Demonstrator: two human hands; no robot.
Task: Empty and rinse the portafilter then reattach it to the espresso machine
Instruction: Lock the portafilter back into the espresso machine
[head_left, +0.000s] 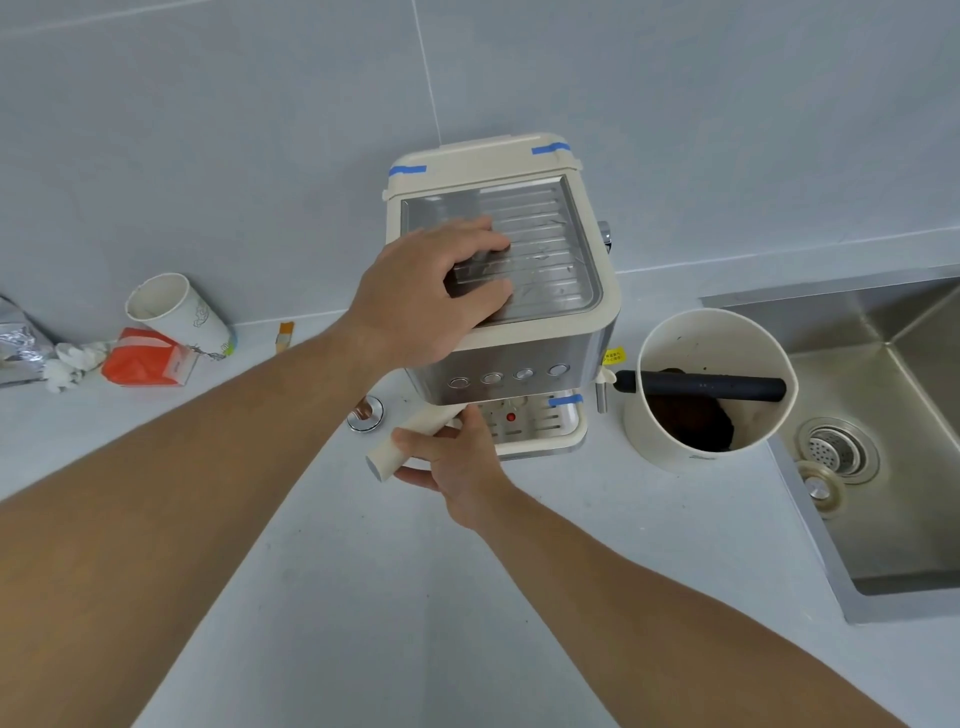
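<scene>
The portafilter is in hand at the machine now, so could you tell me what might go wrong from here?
1. The right hand holds the portafilter handle near its end; a hard twist could slip.
2. Only the left hand, flat on top, braces the espresso machine, which might shift on the smooth counter.
3. The knock box of grounds stands close beside the machine, by the sink; a jolt might tip it.

Bright even daylight, soft faint shadows, wide-angle bending at edges, mostly sharp focus
</scene>
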